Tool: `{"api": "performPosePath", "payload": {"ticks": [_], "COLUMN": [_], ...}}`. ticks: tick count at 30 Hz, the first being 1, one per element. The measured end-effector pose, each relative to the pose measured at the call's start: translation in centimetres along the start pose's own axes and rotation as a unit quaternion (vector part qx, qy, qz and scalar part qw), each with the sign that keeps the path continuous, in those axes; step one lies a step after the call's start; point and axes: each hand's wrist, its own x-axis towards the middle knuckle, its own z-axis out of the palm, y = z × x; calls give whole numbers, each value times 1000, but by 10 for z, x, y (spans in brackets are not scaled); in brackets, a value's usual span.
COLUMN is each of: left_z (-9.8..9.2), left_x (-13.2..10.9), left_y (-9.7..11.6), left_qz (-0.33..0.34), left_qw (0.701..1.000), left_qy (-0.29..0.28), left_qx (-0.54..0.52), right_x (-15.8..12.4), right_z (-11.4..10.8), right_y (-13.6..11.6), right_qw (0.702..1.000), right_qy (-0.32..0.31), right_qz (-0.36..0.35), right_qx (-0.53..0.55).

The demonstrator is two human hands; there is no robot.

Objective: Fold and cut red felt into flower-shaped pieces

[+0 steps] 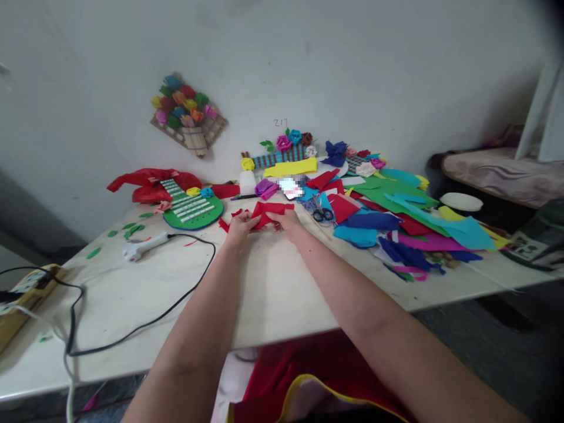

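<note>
Nearest the camera, red cloth with yellow edging is cut off by the lower edge, and above it both bare forearms are stretched over the pale table. At far left, a yellow box-like holder is cropped by the picture's edge, its contents hard to make out. Farther right, a white glue gun is laid flat, and behind it a green guitar-shaped board is set, part of a crumpled red sheet being covered by its neck. By the left hand, the left end of a red piece is pinched between thumb and fingers; its right side is pinched likewise by the right hand. The red piece is thus held between the two hands, with some fingertips hidden by it; whether its underside is touching the table cannot be told. Just beyond, a phone is blurred into blocks. To the right, dark-handled scissors are seen near a heap of coloured sheets, whose lower layers are largely covered. At far right, a dark container is cut off by the edge, its pale label unreadable.
</note>
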Motion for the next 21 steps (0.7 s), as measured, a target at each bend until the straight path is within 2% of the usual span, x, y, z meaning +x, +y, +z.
{"api": "performPosePath", "payload": {"ticks": [7,13,21], "left_z": [-1,1,-2], "left_x": [1,-1,5], "left_y": [-2,1,-5], "left_qz": [-16,-20,23], "left_qw": [1000,999,998], "left_qy": [9,4,49], "left_qx": [9,-49,39], "right_x": [0,1,0], "right_z": [1,1,2], "right_y": [0,0,0], "right_qw": [1000,999,999], "right_qy": [10,27,14], "right_qz": [-6,-7,-4], "right_qx": [-3,-21,-33]}}
